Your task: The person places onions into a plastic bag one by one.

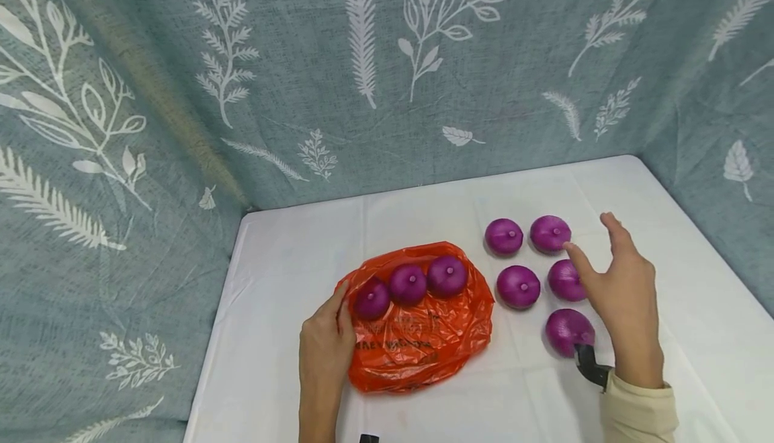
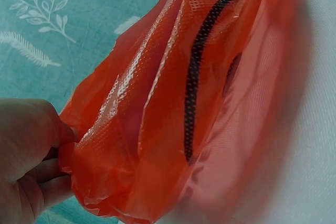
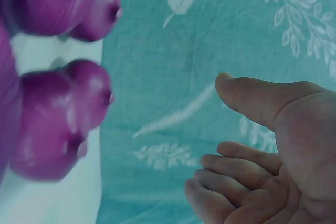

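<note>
An orange-red plastic bag (image 1: 417, 355) with dark print lies on the white table, its mouth spread wide. Three shiny purple onions (image 1: 408, 285) sit in a row inside the bag along its far side. At the bag's left edge, my left hand (image 1: 326, 342) pinches the plastic; the left wrist view shows thumb and fingers (image 2: 50, 182) on the crumpled rim. My right hand (image 1: 629, 302) holds nothing, thumb and fingers spread apart. It hovers beside several loose purple onions (image 1: 518, 287), partly overlapping one of them in the head view.
The loose onions stand to the right of the bag on the white table (image 1: 290, 261). Blue-green cloth (image 1: 387, 140) with white leaf patterns hangs behind the table and along both sides. A black camera mount (image 1: 589, 366) juts from the right wrist near the closest onion.
</note>
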{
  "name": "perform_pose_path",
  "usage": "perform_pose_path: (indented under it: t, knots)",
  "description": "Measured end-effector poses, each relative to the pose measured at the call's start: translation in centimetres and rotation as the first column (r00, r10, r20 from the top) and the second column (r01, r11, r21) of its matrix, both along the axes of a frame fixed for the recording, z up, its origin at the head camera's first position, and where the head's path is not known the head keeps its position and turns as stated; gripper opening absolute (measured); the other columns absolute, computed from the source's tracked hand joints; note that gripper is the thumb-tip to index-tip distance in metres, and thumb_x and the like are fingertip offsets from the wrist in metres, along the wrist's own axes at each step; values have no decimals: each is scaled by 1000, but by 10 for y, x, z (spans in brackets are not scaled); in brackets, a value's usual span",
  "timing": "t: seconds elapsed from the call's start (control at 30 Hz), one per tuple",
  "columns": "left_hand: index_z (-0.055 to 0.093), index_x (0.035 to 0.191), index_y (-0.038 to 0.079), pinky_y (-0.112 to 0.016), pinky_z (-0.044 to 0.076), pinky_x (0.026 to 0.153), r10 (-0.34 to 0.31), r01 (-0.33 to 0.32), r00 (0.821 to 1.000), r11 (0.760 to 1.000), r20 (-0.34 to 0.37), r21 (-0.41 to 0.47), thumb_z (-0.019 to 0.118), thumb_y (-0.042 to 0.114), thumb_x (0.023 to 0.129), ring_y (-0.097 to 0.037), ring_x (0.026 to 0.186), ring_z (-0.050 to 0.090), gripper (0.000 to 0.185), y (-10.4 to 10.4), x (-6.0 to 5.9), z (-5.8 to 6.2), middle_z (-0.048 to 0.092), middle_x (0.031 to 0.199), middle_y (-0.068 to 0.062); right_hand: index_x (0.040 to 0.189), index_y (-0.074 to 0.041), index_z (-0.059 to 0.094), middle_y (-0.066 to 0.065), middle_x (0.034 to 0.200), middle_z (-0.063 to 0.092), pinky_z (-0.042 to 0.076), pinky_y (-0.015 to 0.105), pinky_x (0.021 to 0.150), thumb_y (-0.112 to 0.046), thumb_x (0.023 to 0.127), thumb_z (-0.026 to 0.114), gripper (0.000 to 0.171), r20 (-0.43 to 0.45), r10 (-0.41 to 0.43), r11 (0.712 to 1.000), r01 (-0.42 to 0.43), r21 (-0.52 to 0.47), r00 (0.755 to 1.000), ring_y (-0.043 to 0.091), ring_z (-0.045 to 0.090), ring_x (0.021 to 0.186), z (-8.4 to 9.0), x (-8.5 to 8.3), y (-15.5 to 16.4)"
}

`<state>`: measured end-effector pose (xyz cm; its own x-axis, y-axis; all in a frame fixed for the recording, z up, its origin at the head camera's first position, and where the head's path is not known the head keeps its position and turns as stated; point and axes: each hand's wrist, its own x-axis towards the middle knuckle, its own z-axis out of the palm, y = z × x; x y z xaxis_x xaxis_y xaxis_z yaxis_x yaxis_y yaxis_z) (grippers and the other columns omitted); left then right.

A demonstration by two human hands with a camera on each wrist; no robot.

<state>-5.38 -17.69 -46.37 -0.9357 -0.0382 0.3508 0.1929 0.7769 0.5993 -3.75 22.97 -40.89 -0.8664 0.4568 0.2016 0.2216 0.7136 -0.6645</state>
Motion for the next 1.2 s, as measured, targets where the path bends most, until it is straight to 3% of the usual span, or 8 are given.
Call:
perform_pose_path:
  t: [0.43,0.9,1.2]
  knots:
    - [70,137,2,-49,63,85,4,-4,1000,1000,-17,-3,66,3,102,-36,109,75,36,0,0,2,74,127,-20,165,-5,34,24,163,41,44,72,106,-34,102,71,78,71,-55,998,55,-5,996,57,47,138,-16,17,19]
    - [71,136,2,-50,64,84,2,-2,1000,1000,-24,-4,67,1,101,-36,109,75,36,-1,1,1,74,126,-19,166,-4,28,41,152,44,44,78,98,-52,101,67,90,220,75,997,-72,-22,973,64,48,132,-50,24,25]
    - [71,136,1,-49,63,85,3,-4,1000,1000,-25,-9,66,1,101,-36,110,74,36,-1,1,0,74,127,-19,161,2,36,44,147,45,48,75,95,-51,99,72,89,236,143,990,-143,-14,961,66,52,125,-61,22,30]
